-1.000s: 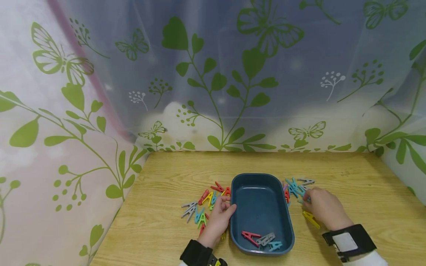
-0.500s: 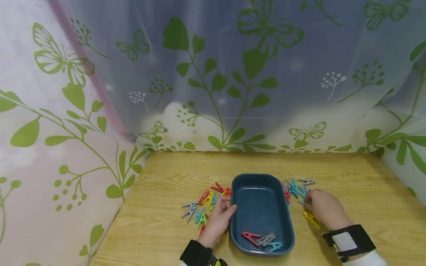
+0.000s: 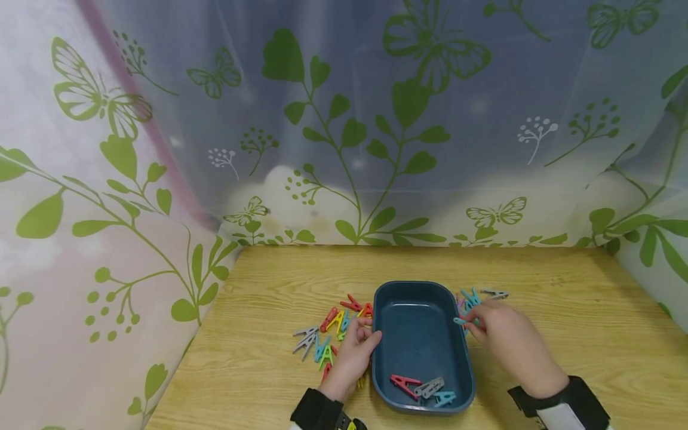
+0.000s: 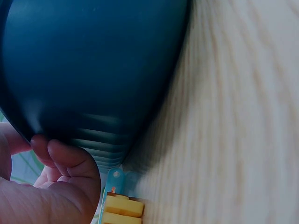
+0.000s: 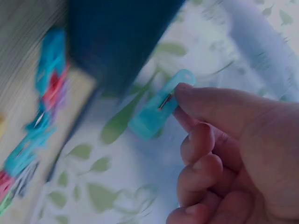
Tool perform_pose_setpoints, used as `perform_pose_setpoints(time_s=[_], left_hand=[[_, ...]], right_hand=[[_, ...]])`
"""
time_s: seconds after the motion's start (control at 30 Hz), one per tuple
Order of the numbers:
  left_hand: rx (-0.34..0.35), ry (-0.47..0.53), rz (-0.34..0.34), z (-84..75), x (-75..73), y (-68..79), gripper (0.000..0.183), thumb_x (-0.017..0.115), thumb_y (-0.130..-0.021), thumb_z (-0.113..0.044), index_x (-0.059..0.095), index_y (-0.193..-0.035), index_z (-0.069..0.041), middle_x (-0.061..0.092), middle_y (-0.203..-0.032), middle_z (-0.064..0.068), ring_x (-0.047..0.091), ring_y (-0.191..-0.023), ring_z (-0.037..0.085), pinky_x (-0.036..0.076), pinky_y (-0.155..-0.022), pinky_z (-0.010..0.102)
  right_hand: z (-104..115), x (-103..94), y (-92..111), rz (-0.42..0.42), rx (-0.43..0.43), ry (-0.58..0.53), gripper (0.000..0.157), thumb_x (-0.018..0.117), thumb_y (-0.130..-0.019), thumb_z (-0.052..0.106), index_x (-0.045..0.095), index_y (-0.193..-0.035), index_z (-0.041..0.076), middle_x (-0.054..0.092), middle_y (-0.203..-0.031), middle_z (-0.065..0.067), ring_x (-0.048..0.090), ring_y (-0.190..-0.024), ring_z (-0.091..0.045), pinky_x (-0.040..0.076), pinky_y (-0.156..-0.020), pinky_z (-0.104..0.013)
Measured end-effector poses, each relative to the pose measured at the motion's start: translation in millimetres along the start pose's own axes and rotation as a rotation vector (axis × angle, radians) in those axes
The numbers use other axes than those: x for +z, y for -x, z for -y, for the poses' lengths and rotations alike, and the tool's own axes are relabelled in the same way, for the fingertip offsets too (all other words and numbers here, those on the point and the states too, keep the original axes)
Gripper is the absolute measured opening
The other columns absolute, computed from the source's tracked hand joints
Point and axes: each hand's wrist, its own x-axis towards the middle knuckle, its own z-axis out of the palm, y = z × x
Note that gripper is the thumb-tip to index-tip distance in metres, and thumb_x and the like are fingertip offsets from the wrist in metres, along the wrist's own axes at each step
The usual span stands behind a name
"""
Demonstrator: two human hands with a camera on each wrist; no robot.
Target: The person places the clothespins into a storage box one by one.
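Just above the right rim of the dark blue tub (image 3: 416,343), as the head view gives it to me, is a light-blue peg (image 3: 459,321), clamped between thumb and forefinger of my right grip (image 3: 507,340). What counts, I judge, is that the peg leads: it juts leftward from the fingertips toward the tub's interior. In the wrist view its long axis slants across the thumb tip; its height over the rim I can't tell. My left grip (image 3: 352,355), the farther one, holds the opposite wall, fingers curled. Inside, at the near end, lie a red peg (image 3: 405,384), a grey peg (image 3: 429,387) and another blue one. More pegs (image 3: 328,319) flank the tub on the tabletop (image 3: 279,280).
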Motion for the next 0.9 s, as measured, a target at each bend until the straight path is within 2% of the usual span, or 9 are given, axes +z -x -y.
perform_pose_setpoints(time_s=[0.13,0.27,0.43,0.6,0.73,0.9], left_hand=[[-0.001,0.002,0.0,0.8,-0.1,-0.4,0.032,0.057,-0.106,-0.017,0.044,-0.132,-0.003,0.047,-0.087,0.0,0.047,-0.074,0.017,0.037,-0.068,0.03],[0.001,0.003,0.001,1.2,-0.1,-0.4,0.032,0.057,-0.106,-0.017,0.044,-0.132,-0.003,0.047,-0.087,0.0,0.047,-0.073,0.017,0.037,-0.068,0.029],[0.005,0.007,0.005,1.1,-0.3,0.4,0.033,0.057,-0.106,-0.017,0.044,-0.133,-0.003,0.047,-0.086,0.0,0.048,-0.074,0.017,0.038,-0.067,0.029],[0.0,0.003,0.005,1.0,-0.4,0.9,0.033,0.056,-0.107,-0.017,0.044,-0.133,-0.003,0.048,-0.087,0.0,0.049,-0.075,0.017,0.038,-0.068,0.029],[-0.002,0.002,0.007,0.7,-0.2,0.7,0.033,0.056,-0.107,-0.017,0.044,-0.133,-0.002,0.048,-0.087,0.0,0.048,-0.075,0.017,0.038,-0.068,0.03],[0.005,0.005,0.009,0.0,-0.1,1.3,0.032,0.056,-0.106,-0.017,0.044,-0.133,-0.002,0.049,-0.086,0.001,0.049,-0.075,0.017,0.038,-0.068,0.029]], right_hand=[[23.9,-0.7,5.1,0.02,-0.07,-0.01,0.015,0.089,-0.08,0.016,0.075,-0.084,0.016,0.056,-0.074,0.009,0.045,-0.062,-0.002,0.041,-0.056,-0.024],[40.1,3.1,11.4,0.111,-0.14,-0.057,0.015,0.088,-0.081,0.018,0.073,-0.083,0.021,0.055,-0.077,0.012,0.045,-0.062,0.001,0.043,-0.058,-0.023],[51.2,15.2,15.9,0.227,-0.227,-0.104,0.017,0.087,-0.082,0.02,0.071,-0.081,0.025,0.055,-0.077,0.014,0.05,-0.064,0.001,0.045,-0.06,-0.025],[55.4,28.5,18.3,0.336,-0.272,-0.103,0.016,0.087,-0.082,0.022,0.071,-0.079,0.025,0.058,-0.076,0.014,0.056,-0.069,-0.004,0.047,-0.062,-0.03],[56.3,33.7,19.3,0.366,-0.284,-0.096,0.014,0.086,-0.082,0.023,0.072,-0.079,0.024,0.059,-0.076,0.014,0.056,-0.07,-0.005,0.046,-0.061,-0.03],[56.8,35.5,20.0,0.34,-0.285,-0.081,0.015,0.087,-0.082,0.023,0.072,-0.078,0.023,0.059,-0.074,0.014,0.056,-0.068,-0.006,0.046,-0.061,-0.031]])
